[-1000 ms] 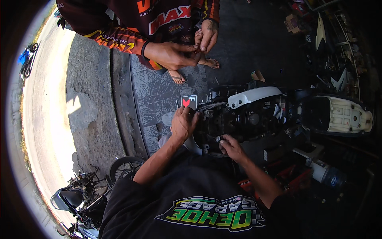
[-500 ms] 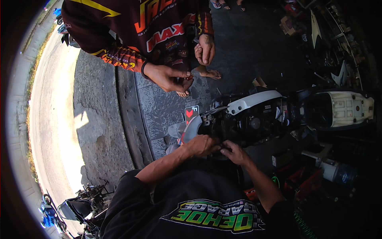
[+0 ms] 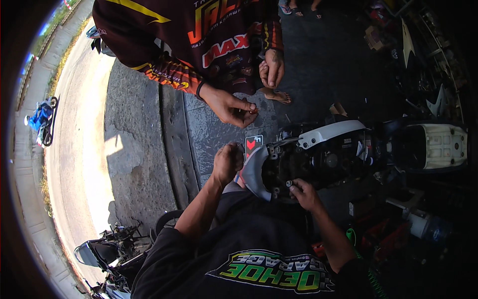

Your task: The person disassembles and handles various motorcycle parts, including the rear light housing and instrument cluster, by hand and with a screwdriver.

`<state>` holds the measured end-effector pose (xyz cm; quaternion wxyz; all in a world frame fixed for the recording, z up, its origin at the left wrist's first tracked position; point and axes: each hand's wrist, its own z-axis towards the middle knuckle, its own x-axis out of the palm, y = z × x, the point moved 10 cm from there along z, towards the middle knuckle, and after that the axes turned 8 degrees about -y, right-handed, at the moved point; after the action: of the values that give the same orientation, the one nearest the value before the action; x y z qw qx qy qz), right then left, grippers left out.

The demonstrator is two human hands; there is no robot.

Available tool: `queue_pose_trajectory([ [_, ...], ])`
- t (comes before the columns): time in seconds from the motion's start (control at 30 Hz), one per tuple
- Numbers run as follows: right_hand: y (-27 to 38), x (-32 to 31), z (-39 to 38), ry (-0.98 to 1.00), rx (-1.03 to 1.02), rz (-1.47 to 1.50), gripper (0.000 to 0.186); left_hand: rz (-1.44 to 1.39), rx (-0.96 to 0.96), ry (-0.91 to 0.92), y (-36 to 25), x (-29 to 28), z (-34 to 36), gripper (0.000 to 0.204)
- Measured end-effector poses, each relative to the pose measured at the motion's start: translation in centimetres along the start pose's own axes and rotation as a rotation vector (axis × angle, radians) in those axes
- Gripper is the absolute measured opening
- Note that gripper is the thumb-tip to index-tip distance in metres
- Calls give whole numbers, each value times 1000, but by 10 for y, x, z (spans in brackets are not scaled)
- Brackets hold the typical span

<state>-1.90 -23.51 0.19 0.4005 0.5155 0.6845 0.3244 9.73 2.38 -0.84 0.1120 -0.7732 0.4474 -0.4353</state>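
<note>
Small silvery round-ended part [image 3: 289,184] sits pinched in the fingertips of the right hand [image 3: 304,194], at the near side of the dark, partly stripped motorcycle [image 3: 331,160]. Held so slightly, it could slip and drop out of sight. Its bright end points leftward; its long axis is unclear. The left hand [image 3: 229,159] is curled near the curved grey panel [image 3: 254,172], contents hidden.

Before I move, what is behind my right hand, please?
Beside your right hand, the dark motorcycle shows, and a small pale part sticks out from its grip. What lies directly behind the hand is covered.
</note>
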Motion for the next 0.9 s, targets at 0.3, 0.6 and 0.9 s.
queue_pose_trajectory([
  [0.3,-20,-2,7,25,22,-4,18,-662,-44,-119,16,-43,6,42],
  [0.6,-15,6,3,70,43,-35,19,-611,30,-1007,95,-351,-11,27],
  [0.9,-10,-1,8,66,26,-108,20,-328,197,-1509,24,-449,-120,57],
])
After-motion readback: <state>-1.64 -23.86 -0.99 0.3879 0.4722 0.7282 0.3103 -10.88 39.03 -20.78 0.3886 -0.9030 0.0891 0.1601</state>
